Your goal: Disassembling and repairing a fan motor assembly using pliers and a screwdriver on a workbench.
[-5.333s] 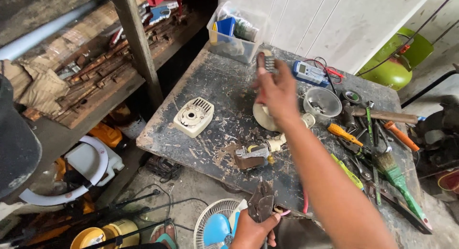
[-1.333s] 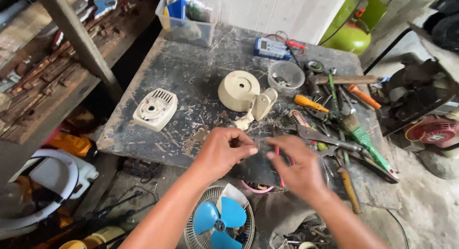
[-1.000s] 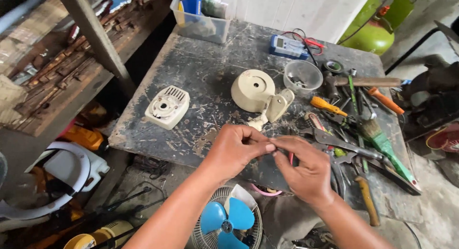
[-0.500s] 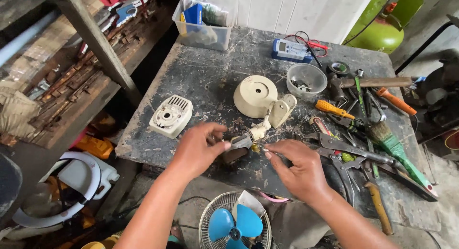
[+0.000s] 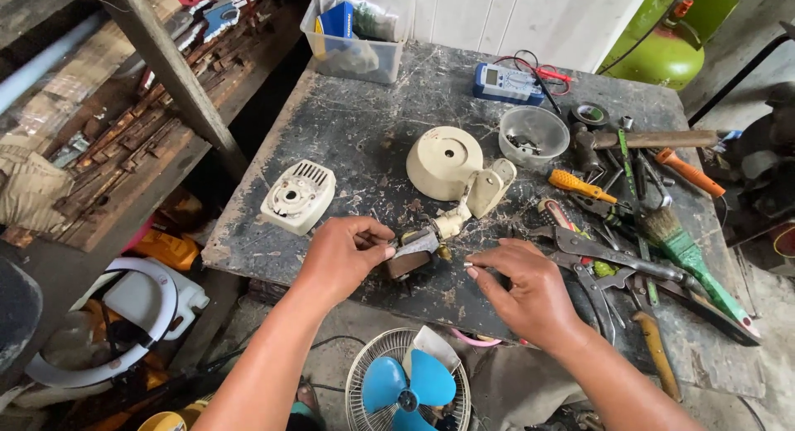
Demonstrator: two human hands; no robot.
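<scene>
The left hand (image 5: 344, 253) sits at the near edge of the scarred dark table (image 5: 373, 133), its fingers pinched onto the dark motor block (image 5: 411, 255) of a small fan motor assembly. That piece lies just right of the left hand, its long axis running up and away to the right, from the dark block through a cream neck joint (image 5: 451, 224) toward the round cream housing (image 5: 445, 162). The right hand (image 5: 526, 286) is just to the right of the block, not touching it, thumb and forefinger pressed together on something tiny and pale that I cannot make out. So the left hand is the nearer one. The motor looks worn, with a grey metal plate on top. A cream vented cover (image 5: 298, 197) lies well to the left, pliers (image 5: 609, 261) to the right.
</scene>
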